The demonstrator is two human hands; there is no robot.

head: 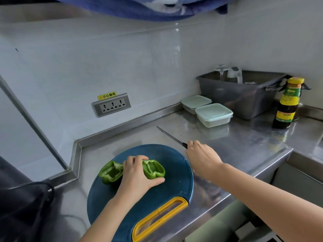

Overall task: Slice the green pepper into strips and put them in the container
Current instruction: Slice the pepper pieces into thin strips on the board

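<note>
Two green pepper halves lie cut side up on a round blue cutting board [174, 182]. The left half [110, 172] lies free. My left hand [138, 173] grips the right half [154, 169], thumb under its near edge and fingers over its far rim. My right hand [201, 156] is just off the board's right edge and holds the black handle of a knife [170, 136]. The blade points away to the upper left, just above the steel counter. Two lidded clear containers with pale green lids, one nearer [214, 115] and one farther [195, 103], stand at the back right.
A grey plastic bin [244, 96] holding glassware sits behind the containers. A dark sauce bottle [287, 103] with a yellow cap stands to its right. A wall socket strip [111, 104] is on the backsplash. The counter's edge drops off at the right.
</note>
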